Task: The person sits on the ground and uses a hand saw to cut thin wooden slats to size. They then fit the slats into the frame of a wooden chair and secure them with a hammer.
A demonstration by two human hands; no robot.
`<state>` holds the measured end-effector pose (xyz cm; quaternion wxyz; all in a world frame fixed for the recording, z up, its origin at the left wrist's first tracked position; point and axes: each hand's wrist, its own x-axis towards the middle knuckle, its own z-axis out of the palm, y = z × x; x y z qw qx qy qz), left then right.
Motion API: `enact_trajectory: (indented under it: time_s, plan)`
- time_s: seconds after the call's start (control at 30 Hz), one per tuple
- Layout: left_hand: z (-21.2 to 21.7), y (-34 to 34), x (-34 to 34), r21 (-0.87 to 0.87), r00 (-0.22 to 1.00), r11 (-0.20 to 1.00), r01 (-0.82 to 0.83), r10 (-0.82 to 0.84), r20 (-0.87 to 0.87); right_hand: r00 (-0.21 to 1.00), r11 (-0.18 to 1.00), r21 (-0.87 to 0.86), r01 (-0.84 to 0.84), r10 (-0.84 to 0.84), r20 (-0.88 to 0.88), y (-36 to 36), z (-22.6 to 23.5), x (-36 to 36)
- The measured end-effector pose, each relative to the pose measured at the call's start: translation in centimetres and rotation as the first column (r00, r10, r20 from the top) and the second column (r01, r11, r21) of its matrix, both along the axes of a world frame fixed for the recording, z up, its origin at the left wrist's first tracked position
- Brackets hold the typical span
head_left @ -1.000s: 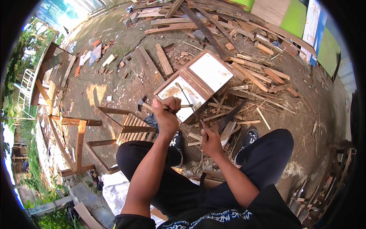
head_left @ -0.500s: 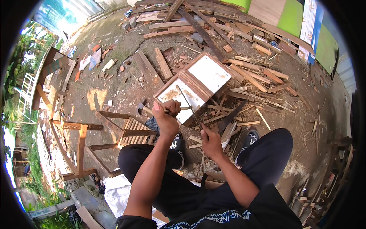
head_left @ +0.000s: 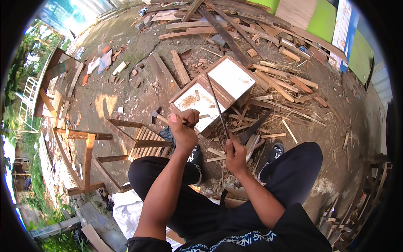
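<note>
Thin dark bar (head_left: 218, 106), gripped by the nearer right hand (head_left: 236, 156), its length pointing away, seen against a white-panelled frame (head_left: 224, 94); left hand (head_left: 183, 129) clasps a hammer (head_left: 160, 118), head left of the frame; planks (head_left: 193, 24) lie beyond it.

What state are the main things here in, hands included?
Dark-headed hammer with wooden handle: held, head leftward.
Left hand: closed on the hammer.
Long, thin, dark rod: held, slanting.
Right hand: closed on the rod.
Rectangular white panels in brown wooden frames: nearer one stained brown.
White sheet: rumpled.
</note>
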<state>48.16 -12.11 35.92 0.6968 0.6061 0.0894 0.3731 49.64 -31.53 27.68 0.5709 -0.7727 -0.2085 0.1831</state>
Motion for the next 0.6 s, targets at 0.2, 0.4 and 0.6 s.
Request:
enact_trajectory:
  time_s: [0.2,0.4,0.6]
  plan:
    - [0.8,0.1,0.5,-0.116,1.000,0.993,0.021,-0.023,-0.017,0.994,0.964,-0.251,-0.086,0.098,0.038,0.0,-3.1,-0.1]
    - [0.2,1.3,-0.3,-0.144,1.000,0.989,0.005,-0.004,0.007,1.000,0.988,-0.153,-0.006,0.002,-0.030,0.5,-1.4,0.6]
    - [-0.1,1.2,-0.3,-0.161,1.000,0.987,0.024,-0.021,0.023,0.998,0.992,-0.121,-0.046,0.050,0.033,0.1,-1.4,0.1]
